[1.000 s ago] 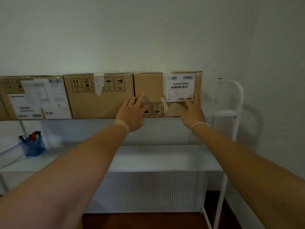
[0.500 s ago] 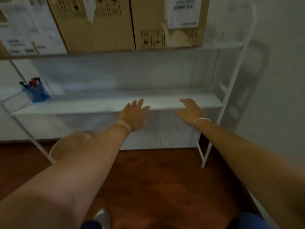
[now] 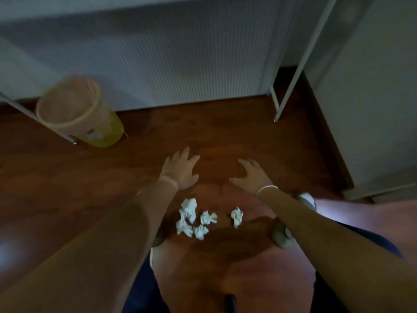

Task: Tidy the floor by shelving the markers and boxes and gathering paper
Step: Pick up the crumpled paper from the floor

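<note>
Above the floor (image 3: 67, 188), my left hand (image 3: 180, 170) and right hand (image 3: 251, 177) hover spread and empty; light paper wads (image 3: 191, 219) may scatter if I grab carelessly.

The crumpled paper (image 3: 195, 219) lies on the wooden floor (image 3: 67, 177) in several white balls, one ball set slightly apart to the right of the cluster. Beyond the paper, the left hand (image 3: 180, 169) and right hand (image 3: 251, 176) hang above the floor, fingers spread, both empty and apart from each other. A white bracelet (image 3: 266, 189) circles the right wrist. Far left beyond the paper stands a tan wastebasket (image 3: 76, 111), beside a white shelf leg (image 3: 38, 117). A shoe (image 3: 282, 237) rests right of the paper.
</note>
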Available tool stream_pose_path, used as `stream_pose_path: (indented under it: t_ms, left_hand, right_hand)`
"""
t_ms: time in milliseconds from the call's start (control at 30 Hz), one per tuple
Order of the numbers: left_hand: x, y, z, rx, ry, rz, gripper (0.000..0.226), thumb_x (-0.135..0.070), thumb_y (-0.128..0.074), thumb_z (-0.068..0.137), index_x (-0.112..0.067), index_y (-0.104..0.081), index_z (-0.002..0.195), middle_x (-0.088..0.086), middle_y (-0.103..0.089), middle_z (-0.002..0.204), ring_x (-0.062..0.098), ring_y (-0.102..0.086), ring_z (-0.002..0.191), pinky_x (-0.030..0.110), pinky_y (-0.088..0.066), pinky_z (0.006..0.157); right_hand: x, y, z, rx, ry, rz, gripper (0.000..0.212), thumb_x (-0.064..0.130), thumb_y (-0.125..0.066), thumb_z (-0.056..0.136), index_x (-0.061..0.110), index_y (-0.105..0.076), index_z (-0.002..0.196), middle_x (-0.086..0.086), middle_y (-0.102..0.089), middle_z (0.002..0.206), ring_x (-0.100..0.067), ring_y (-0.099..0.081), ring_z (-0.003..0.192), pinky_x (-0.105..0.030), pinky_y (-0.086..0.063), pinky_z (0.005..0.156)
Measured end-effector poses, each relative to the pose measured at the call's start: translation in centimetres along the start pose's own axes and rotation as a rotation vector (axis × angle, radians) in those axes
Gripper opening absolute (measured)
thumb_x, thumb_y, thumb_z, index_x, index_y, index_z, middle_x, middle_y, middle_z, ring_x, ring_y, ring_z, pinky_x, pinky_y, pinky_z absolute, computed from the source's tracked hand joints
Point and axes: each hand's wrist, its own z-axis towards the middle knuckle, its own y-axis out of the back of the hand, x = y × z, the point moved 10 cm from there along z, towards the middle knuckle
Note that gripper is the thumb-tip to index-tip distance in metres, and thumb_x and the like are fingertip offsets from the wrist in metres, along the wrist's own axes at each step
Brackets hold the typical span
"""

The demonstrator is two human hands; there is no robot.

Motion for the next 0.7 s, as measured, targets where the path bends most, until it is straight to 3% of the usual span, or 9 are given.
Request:
stream_pose_path:
  t_ms: [100,233,333,467,700]
  left_hand:
    - [0.4,-7.6,0.8,0.127,0.026,-0.082,0.073,-0.044,-0.052,0.090,-0.032,-0.013,0.151,0.003,0.000,0.162,0.033,-0.008,0.147,0.050,-0.020,0.115]
    - [1.5,-17.5,1.5,0.237,0.015,-0.064,0.090,-0.048,-0.061,0.084,-0.029,-0.005,0.152,0.011,-0.002,0.161,0.036,-0.013,0.146,0.045,-0.021,0.114]
    - [2.9,-25.2,2.3,0.304,0.006,-0.008,0.103,-0.055,-0.065,0.077,-0.035,0.004,0.150,0.012,0.010,0.160,0.038,-0.005,0.147,0.054,-0.023,0.114]
    - [3.8,-31.0,3.1,0.360,0.010,0.017,0.108,-0.049,-0.071,0.074,-0.044,0.008,0.147,0.006,0.029,0.156,0.042,0.014,0.145,0.068,-0.024,0.105]
    - [4.8,-35.2,6.1,0.268,0.019,-0.065,0.115,-0.058,-0.073,0.066,-0.050,0.011,0.144,0.004,0.038,0.152,0.047,0.021,0.141,0.072,-0.026,0.103]
  right_hand:
    - [-5.4,-6.4,0.7,0.085,-0.080,-0.048,0.079,0.038,-0.066,0.081,0.028,-0.025,0.148,-0.004,-0.013,0.159,-0.028,-0.034,0.139,-0.040,-0.034,0.111]
    - [-10.4,-14.0,2.1,0.197,-0.089,-0.151,0.088,0.044,-0.068,0.076,0.030,-0.020,0.149,-0.006,-0.012,0.160,-0.029,-0.008,0.148,-0.043,-0.021,0.117]
    - [-13.2,-19.2,3.0,0.266,-0.090,-0.220,0.096,0.047,-0.070,0.073,0.041,-0.010,0.148,0.000,0.006,0.161,-0.035,0.001,0.147,-0.055,-0.026,0.112]
    - [-13.5,-24.4,4.4,0.352,0.061,-0.458,0.098,0.053,-0.064,0.074,0.049,0.004,0.145,0.003,0.023,0.158,-0.038,0.011,0.146,-0.064,-0.028,0.107]
    - [-12.1,-29.8,8.3,0.365,0.357,-0.813,0.089,0.042,-0.046,0.089,0.047,0.028,0.137,0.005,0.041,0.149,-0.038,0.022,0.143,-0.072,-0.017,0.106]
